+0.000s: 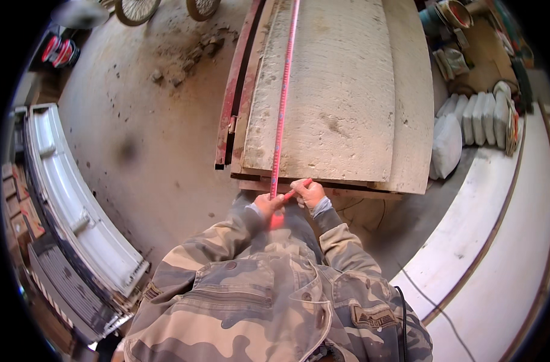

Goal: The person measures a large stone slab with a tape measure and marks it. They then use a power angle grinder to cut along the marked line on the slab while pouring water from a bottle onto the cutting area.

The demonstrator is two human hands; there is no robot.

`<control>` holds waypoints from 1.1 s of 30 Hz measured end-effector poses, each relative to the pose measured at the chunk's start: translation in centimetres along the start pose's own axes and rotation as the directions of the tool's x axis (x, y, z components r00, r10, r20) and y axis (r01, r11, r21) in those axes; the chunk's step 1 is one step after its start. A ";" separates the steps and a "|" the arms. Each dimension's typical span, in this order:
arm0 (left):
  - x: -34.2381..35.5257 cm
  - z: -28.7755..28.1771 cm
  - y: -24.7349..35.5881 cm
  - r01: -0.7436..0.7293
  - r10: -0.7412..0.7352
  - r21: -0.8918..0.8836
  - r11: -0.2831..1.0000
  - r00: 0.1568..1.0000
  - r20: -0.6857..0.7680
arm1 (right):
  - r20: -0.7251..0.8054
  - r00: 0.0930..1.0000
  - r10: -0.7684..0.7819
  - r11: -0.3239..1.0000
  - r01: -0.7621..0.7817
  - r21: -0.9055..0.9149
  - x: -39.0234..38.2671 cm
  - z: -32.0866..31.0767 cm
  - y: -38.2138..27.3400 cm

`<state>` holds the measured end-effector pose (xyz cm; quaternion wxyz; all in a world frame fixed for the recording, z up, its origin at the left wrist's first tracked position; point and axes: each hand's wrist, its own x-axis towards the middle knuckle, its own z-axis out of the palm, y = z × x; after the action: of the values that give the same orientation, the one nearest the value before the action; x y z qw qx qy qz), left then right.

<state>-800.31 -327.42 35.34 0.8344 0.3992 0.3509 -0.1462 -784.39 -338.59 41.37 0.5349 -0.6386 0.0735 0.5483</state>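
A tape measure's pinkish-red blade [281, 108] runs lengthwise over a pale, pitted slab [341, 90] and past its near edge. My left hand [266, 206] is closed on the blade just below that edge. Beneath the hand shows a blurred red shape; I cannot tell whether it is the tape's case or more blade. My right hand [310, 193], to the right at the same edge, is closed around a slim red marking stick [290, 194], either a pencil or a marker. Its lower end points toward my left hand, close to the blade.
Under the slab lies a wider board [412, 120], with a red metal rail [231, 90] along the left. White sacks [481, 117] stand at right beside long white panels [468, 241]. Rubble [196, 54] and wheels [136, 9] are at far left; a white metal panel [76, 193] is nearer.
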 end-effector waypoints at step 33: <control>0.3 7.9 -0.6 -0.155 0.122 -0.144 0.977 0.969 -0.213 | -0.155 0.975 0.162 0.926 -0.096 0.364 4.8 0.6 -1.6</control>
<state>-796.63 -333.86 38.24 0.8316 0.3677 0.4159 -0.0174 -781.83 -335.13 38.70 0.5950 -0.5729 0.2617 0.4993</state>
